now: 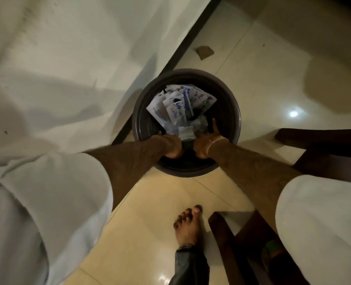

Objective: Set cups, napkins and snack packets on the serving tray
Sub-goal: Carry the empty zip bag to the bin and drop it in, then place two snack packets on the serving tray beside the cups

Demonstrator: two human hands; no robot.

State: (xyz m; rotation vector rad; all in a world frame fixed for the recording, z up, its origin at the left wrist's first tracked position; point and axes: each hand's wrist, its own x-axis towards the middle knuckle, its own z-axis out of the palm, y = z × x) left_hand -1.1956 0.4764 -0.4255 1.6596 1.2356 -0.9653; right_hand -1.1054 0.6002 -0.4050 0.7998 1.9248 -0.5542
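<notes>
A dark round bin (230, 112) stands on the tiled floor below me, holding several white packets with blue print (176, 105). Both my arms reach down into it. My left hand (173, 146) is curled at the near inner side, its fingers touching a small clear packet (186, 132). My right hand (207, 140) is beside it with fingers spread over the same packet and the litter. Whether either hand has a firm hold is hidden by the wrists. No tray, cup or napkin is in view.
A white cloth-covered surface (57, 68) with a dark edge runs along the left. Dark wooden furniture legs (314, 145) stand at the right and lower right. My bare foot (188, 227) rests on the tiles. A brown scrap (205, 52) lies farther off.
</notes>
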